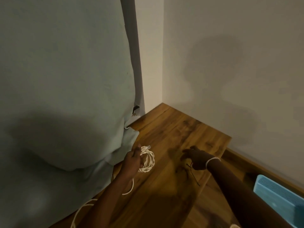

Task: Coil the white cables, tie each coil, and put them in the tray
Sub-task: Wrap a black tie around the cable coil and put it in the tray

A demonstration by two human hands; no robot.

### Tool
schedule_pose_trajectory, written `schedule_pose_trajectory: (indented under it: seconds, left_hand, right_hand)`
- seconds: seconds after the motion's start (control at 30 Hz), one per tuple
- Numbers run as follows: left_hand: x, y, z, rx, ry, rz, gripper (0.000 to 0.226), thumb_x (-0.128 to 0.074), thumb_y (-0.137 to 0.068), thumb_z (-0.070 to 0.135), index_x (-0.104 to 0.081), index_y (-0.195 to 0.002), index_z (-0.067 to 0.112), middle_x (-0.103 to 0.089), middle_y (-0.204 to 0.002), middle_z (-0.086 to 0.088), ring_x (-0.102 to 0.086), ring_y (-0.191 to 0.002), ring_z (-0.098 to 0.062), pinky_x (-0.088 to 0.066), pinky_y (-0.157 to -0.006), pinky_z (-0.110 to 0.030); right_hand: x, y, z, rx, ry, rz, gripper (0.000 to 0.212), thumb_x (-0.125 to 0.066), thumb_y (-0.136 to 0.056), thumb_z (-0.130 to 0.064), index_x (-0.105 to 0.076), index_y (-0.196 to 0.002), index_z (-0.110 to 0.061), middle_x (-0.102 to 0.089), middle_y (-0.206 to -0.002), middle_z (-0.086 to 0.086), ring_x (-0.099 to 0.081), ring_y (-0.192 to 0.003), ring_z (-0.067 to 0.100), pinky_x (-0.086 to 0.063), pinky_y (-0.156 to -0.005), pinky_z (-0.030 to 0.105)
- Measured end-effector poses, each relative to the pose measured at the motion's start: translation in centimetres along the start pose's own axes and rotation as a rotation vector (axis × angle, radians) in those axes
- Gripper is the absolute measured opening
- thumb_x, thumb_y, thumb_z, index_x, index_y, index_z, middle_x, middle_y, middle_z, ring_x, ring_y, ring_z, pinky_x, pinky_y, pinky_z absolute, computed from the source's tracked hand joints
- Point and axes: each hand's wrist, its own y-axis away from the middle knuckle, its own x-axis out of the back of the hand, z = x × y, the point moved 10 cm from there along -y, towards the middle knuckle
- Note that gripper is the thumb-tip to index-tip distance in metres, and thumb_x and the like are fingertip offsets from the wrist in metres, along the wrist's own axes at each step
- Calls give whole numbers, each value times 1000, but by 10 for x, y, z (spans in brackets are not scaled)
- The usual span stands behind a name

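**Coil in the left hand, tie in the right**

The left hand (132, 159) is closed around a white cable coil (148, 159), its ring standing roughly upright above the wooden floor (172, 132). A loose cable tail (130, 190) trails toward the near left. The right hand (197, 157) pinches a thin dark tie (193, 175) that hangs down. A grey-green draped cloth (65, 79) crowds the left; the blue tray (278, 196) sits near right by the wall, with open floor between.

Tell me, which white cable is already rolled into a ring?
The white coil in the left hand. It is wound into a neat ring held off the floor, while the loose white cable trails in open curves beside the grey-green cloth.
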Motion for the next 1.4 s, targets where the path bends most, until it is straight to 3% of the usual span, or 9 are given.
schedule_pose_trajectory:
  seconds: [0.1,0.23,0.4,0.6,0.7,0.9,1.03,1.2,1.4]
  left_hand:
    - [-2,1,-2,14,-48,6,55,-34,-102,40,-62,-90,-5,-44,-56,-7,-42,-35,-2,-36,-40,-13]
    - [-2,1,0,8,-23,6,54,-35,-101,43,-62,-92,-2,-44,-59,-10,-42,-36,-3,-36,-41,-15]
    - [2,4,2,21,53,-7,53,-35,-101,44,-65,-98,0,-49,-65,-11,-46,-42,-6,-37,-42,-17]
    - [4,16,19,25,115,16,49,-35,-96,55,-67,-93,18,-58,-86,-16,-53,-77,-26,-44,-60,-26]
    - [8,19,26,41,152,59,48,-35,-98,51,-70,-84,21,-62,-85,-15,-58,-78,-25,-47,-64,-27]
    - [27,29,37,27,240,203,46,-37,-98,49,-69,-87,18,-73,-84,-6,-68,-85,-23,-55,-83,-37]
    - [39,38,45,3,304,266,41,-37,-100,45,-62,-79,21,-69,-80,-4,-66,-78,-20,-54,-66,-27]
    - [42,47,49,-45,233,266,45,-35,-100,44,-57,-72,17,-62,-70,-11,-57,-66,-21,-46,-58,-25]
    - [44,54,57,-139,180,276,39,-37,-101,39,-65,-94,14,-69,-80,-4,-66,-71,-11,-51,-55,-14]
  right_hand:
    - [-14,-2,17,-29,33,-35,42,-62,-90,-12,-61,-129,-27,-49,-141,4,-52,-125,27,-50,-99,37]
    - [-14,-6,22,39,18,75,20,-54,-92,-2,-73,-86,-6,-68,-96,12,-63,-90,29,-48,-81,35]
    - [24,20,42,-117,-165,298,25,-50,-101,-18,-69,-117,-13,-66,-117,5,-63,-103,22,-51,-89,30]
    - [95,76,-31,-30,-896,586,20,-58,-99,-22,-64,-86,-8,-67,-77,4,-64,-56,10,-45,-47,17]
    - [108,88,-85,55,-1215,564,18,-68,-92,-18,-63,-86,-2,-59,-68,-1,-53,-48,1,-47,-47,19]
    - [78,87,-138,-88,-1486,701,21,-60,-96,-17,-54,-82,-2,-53,-68,13,-49,-51,13,-46,-44,26]
    - [62,91,-149,-263,-1612,805,23,-57,-97,-14,-50,-75,-7,-48,-61,9,-47,-49,17,-46,-41,28]
    - [62,80,-178,-259,-1872,676,24,-62,-94,-14,-56,-72,-7,-49,-56,6,-45,-46,14,-42,-43,26]
    - [72,77,-213,-212,-2026,511,26,-68,-90,-16,-69,-65,-10,-53,-55,8,-45,-43,15,-38,-44,25]
